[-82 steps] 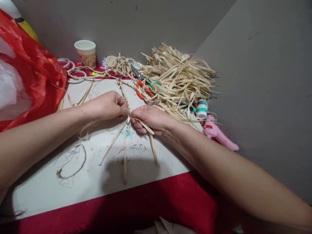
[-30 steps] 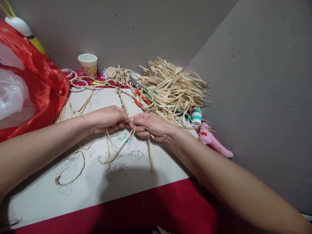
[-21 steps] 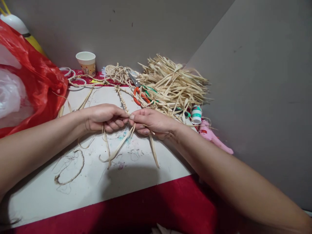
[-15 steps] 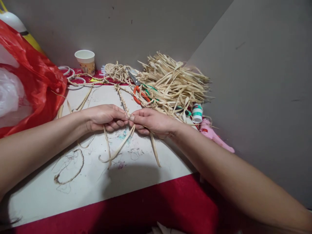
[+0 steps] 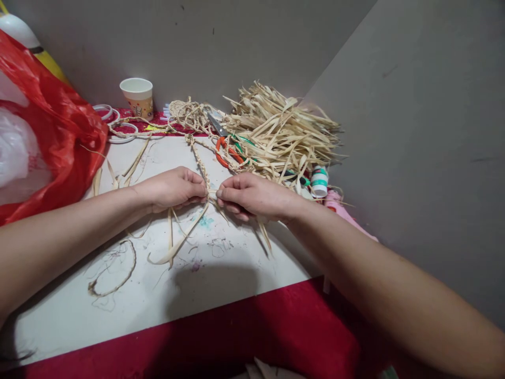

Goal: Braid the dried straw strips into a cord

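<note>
A thin braid of dry straw (image 5: 200, 164) runs from the back of the white board down to my two hands. My left hand (image 5: 177, 188) is closed, pinching the braid's near end between thumb and fingers. Just to its right, my right hand (image 5: 248, 196) grips a straw strand that stretches across the short gap between the hands. Loose straw ends (image 5: 183, 239) hang below my left hand onto the board, and another end sticks out beneath my right hand. The fingertips partly hide where the strands cross.
Orange-handled scissors (image 5: 225, 150) lie against a large heap of dry straw (image 5: 282, 131). Behind are a coil of braided cord (image 5: 189, 113), a paper cup (image 5: 136, 98) and white rings (image 5: 124, 133). A red plastic bag (image 5: 74, 137) stands left. A short cord piece (image 5: 132, 263) lies on the white board (image 5: 130, 321).
My right hand has moved right, away from the left, drawing a strand taut between them. The hanging straw ends have swung, some to the left and one to the right.
</note>
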Tool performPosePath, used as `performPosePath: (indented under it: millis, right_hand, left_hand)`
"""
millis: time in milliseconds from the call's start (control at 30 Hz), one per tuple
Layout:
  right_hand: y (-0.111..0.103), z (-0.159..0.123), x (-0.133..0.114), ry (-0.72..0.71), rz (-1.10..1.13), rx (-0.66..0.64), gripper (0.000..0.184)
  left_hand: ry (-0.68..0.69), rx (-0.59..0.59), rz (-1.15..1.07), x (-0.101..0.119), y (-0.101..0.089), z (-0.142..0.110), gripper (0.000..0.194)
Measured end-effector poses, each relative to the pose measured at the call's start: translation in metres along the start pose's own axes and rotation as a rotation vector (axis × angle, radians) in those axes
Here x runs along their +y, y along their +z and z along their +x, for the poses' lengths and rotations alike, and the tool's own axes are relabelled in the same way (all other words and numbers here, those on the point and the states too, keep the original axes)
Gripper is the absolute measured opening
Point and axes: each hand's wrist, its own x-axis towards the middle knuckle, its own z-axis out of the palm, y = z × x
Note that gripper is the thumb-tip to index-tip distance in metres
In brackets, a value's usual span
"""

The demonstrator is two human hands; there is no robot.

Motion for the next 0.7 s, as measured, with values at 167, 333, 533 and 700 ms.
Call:
performPosePath:
  millis: [167, 333, 533, 700]
  right_hand:
    - [0.031, -0.001, -0.001, 0.079, 0.240, 0.117, 0.021]
    - [0.053, 0.004, 0.008, 0.069, 0.157, 0.238, 0.015]
    - [0.057, 0.003, 0.021, -0.038, -0.131, 0.367, 0.028]
    - [0.058, -0.013, 0.010, -0.148, -0.479, 0.353, 0.036]
  left_hand:
    - [0.055, 0.013, -0.010, -0.005, 0.004, -0.001, 0.025]
    - [0.013, 0.022, -0.142, -0.005, 0.006, -0.001, 0.029]
    - [-0.010, 0.049, -0.213, -0.003, 0.009, -0.003, 0.030]
    - [-0.033, 0.027, -0.293, -0.003, 0.009, -0.003, 0.026]
